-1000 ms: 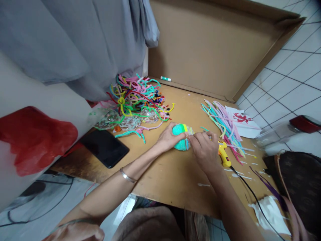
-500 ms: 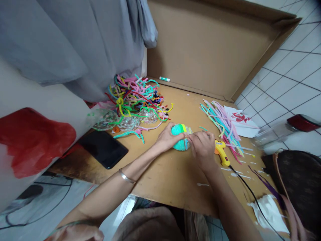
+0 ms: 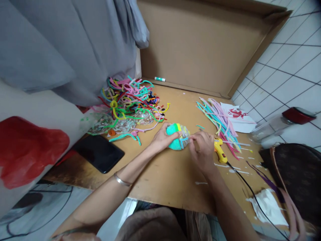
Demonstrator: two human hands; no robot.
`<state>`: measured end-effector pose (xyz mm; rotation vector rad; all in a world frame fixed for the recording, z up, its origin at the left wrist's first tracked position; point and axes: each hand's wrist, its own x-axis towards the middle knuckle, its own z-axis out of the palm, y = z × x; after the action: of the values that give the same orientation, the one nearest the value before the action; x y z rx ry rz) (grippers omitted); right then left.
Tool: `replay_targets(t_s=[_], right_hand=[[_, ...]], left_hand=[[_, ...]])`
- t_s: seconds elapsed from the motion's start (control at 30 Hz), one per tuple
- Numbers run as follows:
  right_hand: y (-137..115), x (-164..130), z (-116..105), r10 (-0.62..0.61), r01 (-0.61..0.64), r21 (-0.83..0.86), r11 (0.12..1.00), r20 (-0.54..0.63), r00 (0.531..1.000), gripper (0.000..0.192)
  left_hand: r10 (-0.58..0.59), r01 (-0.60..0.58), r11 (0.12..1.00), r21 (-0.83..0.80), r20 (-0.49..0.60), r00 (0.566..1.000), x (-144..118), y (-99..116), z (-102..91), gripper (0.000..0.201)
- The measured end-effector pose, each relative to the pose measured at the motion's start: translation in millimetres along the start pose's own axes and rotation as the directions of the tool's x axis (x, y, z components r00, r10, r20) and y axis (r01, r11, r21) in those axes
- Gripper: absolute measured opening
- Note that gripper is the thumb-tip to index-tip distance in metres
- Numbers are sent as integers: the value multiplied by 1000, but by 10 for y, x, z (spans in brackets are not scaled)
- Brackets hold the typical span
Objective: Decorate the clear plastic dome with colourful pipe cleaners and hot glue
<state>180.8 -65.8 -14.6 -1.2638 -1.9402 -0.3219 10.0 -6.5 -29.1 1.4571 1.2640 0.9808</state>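
L hand [image 3: 162, 140] wrapped over the near-left side of a teal fuzzy ball [image 3: 175, 138], fingers curled on it, grasping. Ball sits on the cardboard tabletop [image 3: 163, 174], has a yellow-green stripe on top & a clear wrap on its rt side. R hand [image 3: 202, 149] just rt of ball, fingertips pinched on the ball's rt edge at the clear wrap; what exactly sits between the fingertips, can't tell.

Yellow glue gun [image 3: 220, 153] lying flat just rt of R hand, black cord [image 3: 253, 195] trailing back toward the person. Beyond R hand, farther rt: a fan of straight pipe cleaners [image 3: 220, 122], pink/teal/yellow, w/ a white paper w/ red print [image 3: 237, 115] beside it. Beyond L hand: tangled heap of mixed-colour pipe cleaners [image 3: 130, 100]. Black phone [image 3: 98, 153] well to the left of L hand, face up, at the table edge. Silver bangle [image 3: 121, 180] on L wrist.
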Motion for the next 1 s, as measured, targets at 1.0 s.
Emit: replay_targets(t_s=[1.0], right_hand=[[-374,-68,129,562,-481,572,664,42,826,14]], left_hand=[[200,-233,966,-116,-240,950,-78,-23,166,63]])
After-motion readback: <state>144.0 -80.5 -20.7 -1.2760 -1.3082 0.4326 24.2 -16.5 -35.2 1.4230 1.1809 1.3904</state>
